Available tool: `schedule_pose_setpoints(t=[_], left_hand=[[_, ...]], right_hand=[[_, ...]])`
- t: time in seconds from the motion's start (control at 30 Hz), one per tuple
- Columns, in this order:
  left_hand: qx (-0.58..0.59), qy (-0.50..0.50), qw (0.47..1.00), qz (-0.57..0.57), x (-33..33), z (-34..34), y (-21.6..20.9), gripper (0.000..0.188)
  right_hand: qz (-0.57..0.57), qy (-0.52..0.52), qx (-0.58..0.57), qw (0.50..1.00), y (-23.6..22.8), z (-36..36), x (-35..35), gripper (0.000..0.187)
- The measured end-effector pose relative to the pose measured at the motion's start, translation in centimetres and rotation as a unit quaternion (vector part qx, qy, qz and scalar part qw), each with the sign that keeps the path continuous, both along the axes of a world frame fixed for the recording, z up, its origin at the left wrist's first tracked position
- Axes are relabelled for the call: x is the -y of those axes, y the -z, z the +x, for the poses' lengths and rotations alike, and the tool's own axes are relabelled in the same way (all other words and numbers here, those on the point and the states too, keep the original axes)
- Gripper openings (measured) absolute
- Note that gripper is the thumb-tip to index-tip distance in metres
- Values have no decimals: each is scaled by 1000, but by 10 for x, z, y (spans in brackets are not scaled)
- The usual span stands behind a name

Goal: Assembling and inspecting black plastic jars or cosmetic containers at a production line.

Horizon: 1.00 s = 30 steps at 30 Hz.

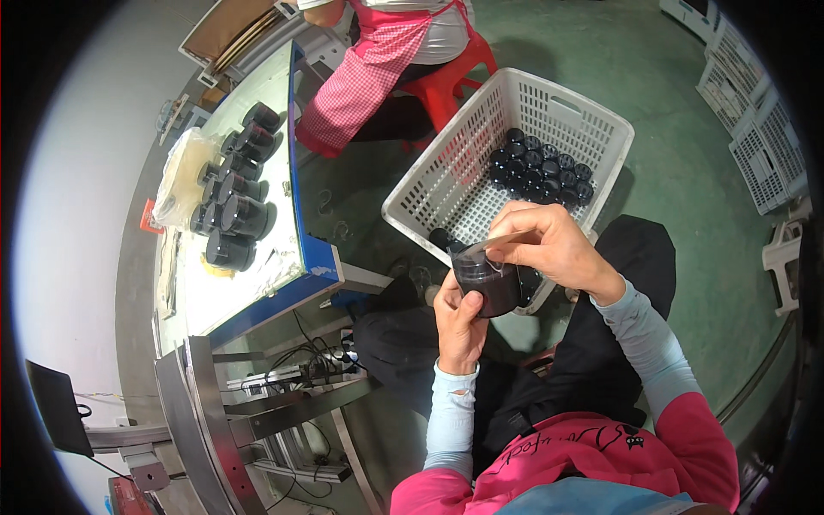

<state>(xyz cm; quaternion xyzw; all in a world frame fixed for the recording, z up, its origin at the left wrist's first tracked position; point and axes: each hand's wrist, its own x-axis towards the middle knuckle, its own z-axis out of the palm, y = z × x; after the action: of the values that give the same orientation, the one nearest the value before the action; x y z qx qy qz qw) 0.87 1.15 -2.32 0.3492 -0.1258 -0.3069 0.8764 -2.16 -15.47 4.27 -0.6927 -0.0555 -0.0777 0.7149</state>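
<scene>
In front of my knees, my left hand (461, 326) is wrapped around the side of a dark, glossy round jar (498, 294), with the thumb on its front. Over the jar's top, my right hand (562, 249) pinches the edge of a thin, flat brownish piece (506, 242) between thumb and fingers. What this piece is made of is unclear, and whether it touches the rim is hard to tell. Just beyond my hands stands a grey perforated plastic crate (571, 107). Several black jars (542, 170) are packed together in its far right part.
To the left, a blue-edged table (270, 292) carries several dark jars (245, 216) beside a clear plastic bag (182, 176). A co-worker in a checked pink apron (367, 86) sits on a red stool (451, 90). Metal framing (210, 429) and cables lie lower left; crates (760, 163) stand right.
</scene>
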Motion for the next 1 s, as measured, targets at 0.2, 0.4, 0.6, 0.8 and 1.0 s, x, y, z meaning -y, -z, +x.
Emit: schedule_pose_setpoints(t=[0.2, 0.4, 0.6, 0.8, 1.0], left_hand=[[0, -5, 1000, 2, 0, 0, -1, 54], [3, -9, 1000, 0, 0, 0, 1, 54], [31, -16, 999, 16, 0, 0, 3, 75], [-181, 206, 897, -347, 3, 5, 6, 91], [-150, 118, 913, -360, 9, 1, -1, 80]], right_hand=[[3, 1, 2, 1000, 1, 0, 0, 8], [7, -4, 13, 1000, 3, 1, 0, 11], [47, 60, 27, 997, -5, -2, 8, 18], [95, 125, -26, 987, -7, -14, 23, 21], [154, 104, -56, 981, 5, -17, 27, 19]])
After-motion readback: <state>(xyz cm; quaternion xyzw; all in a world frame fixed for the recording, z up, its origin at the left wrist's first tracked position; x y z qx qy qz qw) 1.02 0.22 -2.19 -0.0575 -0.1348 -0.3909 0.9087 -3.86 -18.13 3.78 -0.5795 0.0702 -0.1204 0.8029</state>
